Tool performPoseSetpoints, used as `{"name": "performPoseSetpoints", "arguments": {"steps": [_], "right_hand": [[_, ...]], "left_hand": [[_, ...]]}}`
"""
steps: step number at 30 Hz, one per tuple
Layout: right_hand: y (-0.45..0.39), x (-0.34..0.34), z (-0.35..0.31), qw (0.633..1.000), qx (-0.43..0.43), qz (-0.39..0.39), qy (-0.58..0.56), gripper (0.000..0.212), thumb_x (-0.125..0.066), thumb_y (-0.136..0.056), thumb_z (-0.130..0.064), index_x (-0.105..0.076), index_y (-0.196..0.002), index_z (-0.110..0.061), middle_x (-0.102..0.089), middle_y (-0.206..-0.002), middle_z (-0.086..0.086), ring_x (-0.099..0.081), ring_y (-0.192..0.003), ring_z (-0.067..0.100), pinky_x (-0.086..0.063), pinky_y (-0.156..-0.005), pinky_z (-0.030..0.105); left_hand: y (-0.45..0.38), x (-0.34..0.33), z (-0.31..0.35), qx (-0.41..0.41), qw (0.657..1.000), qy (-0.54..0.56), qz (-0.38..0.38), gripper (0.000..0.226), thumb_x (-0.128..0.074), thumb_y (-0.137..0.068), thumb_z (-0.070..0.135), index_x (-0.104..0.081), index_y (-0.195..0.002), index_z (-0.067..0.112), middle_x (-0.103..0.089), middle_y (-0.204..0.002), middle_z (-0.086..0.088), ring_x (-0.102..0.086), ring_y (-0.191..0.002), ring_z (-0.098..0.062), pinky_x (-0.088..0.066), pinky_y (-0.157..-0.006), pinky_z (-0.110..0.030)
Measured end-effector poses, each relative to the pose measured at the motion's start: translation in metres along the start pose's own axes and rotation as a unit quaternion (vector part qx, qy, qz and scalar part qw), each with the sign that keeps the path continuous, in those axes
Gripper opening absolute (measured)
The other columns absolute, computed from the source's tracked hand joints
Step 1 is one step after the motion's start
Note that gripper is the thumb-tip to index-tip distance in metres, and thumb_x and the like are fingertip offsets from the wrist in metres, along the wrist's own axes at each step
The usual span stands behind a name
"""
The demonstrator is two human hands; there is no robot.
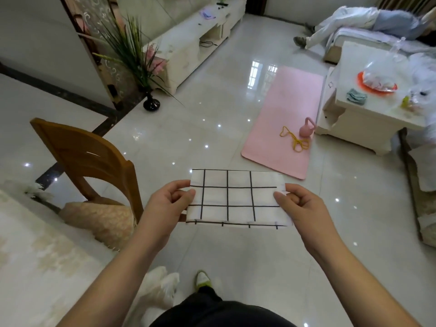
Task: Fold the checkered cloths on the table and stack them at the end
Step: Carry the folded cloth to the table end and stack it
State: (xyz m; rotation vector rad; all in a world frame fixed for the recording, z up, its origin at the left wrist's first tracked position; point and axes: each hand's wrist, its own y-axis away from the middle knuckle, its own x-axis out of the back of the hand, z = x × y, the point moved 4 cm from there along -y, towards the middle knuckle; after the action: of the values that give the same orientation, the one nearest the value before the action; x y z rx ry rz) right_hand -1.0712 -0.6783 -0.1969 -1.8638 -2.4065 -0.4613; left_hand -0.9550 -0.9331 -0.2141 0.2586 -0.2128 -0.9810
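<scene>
Checkered cloth [238, 199] held in mid-air over the tiled floor [212, 138], already folded down to a small rectangle; doubled layers visible along the near hem. Spanned flat between both hands, clear of any surface.

Left hand [168, 204]: clamped on the cloth's left short edge, thumb on top, fingers curled underneath. Right hand [299, 206]: clamped on the right short edge, same pinch, thumb over, fingers under. Hands pulled apart just enough to keep the panel taut, probably to keep the layers aligned and check the fold before setting down or folding once more.

Desk [35, 244] with pale patterned cover low and to the left of the left hand, well apart from the cloth. Wooden chair [94, 166] just beyond the left hand, between it and the desk's far end. No other checkered cloths or stack in view, so progress count cannot be told.

Pink mat [285, 119] on the floor beyond the right hand.

Judgement: fold nearly complete; next likely a turn left toward the desk for stacking.
</scene>
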Motion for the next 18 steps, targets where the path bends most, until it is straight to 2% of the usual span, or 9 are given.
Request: {"name": "performPoseSetpoints", "arguments": {"steps": [3,6,8,13,16,18], "right_hand": [[-0.04,-0.026,-0.019,1.0,0.007,-0.025,-0.011,0.009,-0.069,-0.089,-0.02,-0.07,-0.098,-0.018,-0.032,-0.065,0.004,-0.034,-0.064,0.018,-0.031,-0.062,0.029],[-0.071,-0.052,-0.032,0.998,0.007,-0.06,-0.016,0.01,-0.068,-0.09,-0.02,-0.073,-0.098,-0.022,-0.037,-0.073,0.012,-0.04,-0.069,0.022,-0.034,-0.069,0.035],[-0.091,-0.068,-0.041,0.997,0.006,-0.081,-0.019,0.011,-0.067,-0.091,-0.021,-0.074,-0.098,-0.024,-0.04,-0.074,0.013,-0.044,-0.07,0.022,-0.037,-0.07,0.036],[-0.15,-0.106,-0.062,0.991,0.008,-0.135,-0.019,0.014,-0.07,-0.087,-0.029,-0.074,-0.1,-0.026,-0.047,-0.078,0.015,-0.048,-0.073,0.023,-0.041,-0.073,0.039],[-0.193,-0.132,-0.073,0.986,0.004,-0.166,-0.023,0.012,-0.066,-0.091,-0.02,-0.074,-0.1,-0.023,-0.051,-0.074,0.014,-0.055,-0.07,0.021,-0.048,-0.069,0.032],[-0.224,-0.149,-0.081,0.982,-0.001,-0.185,-0.031,0.013,-0.063,-0.093,-0.014,-0.073,-0.101,-0.018,-0.061,-0.067,0.004,-0.063,-0.067,0.014,-0.052,-0.061,0.023]], "left_hand": [[-0.036,0.017,0.016,0.001,1.0,0.002,0.015,0.02,-0.062,-0.093,0.021,-0.062,-0.111,0.03,-0.063,-0.075,-0.002,-0.063,-0.07,-0.006,-0.051,-0.055,-0.017],[-0.062,0.033,0.03,-0.005,1.0,-0.002,0.027,0.018,-0.062,-0.093,0.023,-0.061,-0.107,0.035,-0.067,-0.084,-0.011,-0.064,-0.076,-0.01,-0.051,-0.056,-0.016],[-0.079,0.042,0.037,-0.004,0.999,-0.001,0.04,0.016,-0.062,-0.093,0.024,-0.061,-0.103,0.038,-0.068,-0.09,-0.011,-0.064,-0.077,-0.01,-0.052,-0.057,-0.016],[-0.122,0.06,0.047,0.008,0.996,0.017,0.09,0.021,-0.063,-0.093,0.024,-0.061,-0.112,0.032,-0.069,-0.086,-0.007,-0.064,-0.081,-0.011,-0.051,-0.054,-0.014],[-0.157,0.069,0.052,0.016,0.993,0.028,0.112,0.022,-0.063,-0.093,0.024,-0.062,-0.114,0.031,-0.065,-0.072,0.001,-0.065,-0.081,-0.012,-0.05,-0.055,-0.013],[-0.183,0.074,0.058,0.019,0.991,0.025,0.129,0.023,-0.062,-0.093,0.024,-0.062,-0.115,0.03,-0.059,-0.062,0.006,-0.064,-0.078,-0.012,-0.05,-0.056,-0.011]]}}
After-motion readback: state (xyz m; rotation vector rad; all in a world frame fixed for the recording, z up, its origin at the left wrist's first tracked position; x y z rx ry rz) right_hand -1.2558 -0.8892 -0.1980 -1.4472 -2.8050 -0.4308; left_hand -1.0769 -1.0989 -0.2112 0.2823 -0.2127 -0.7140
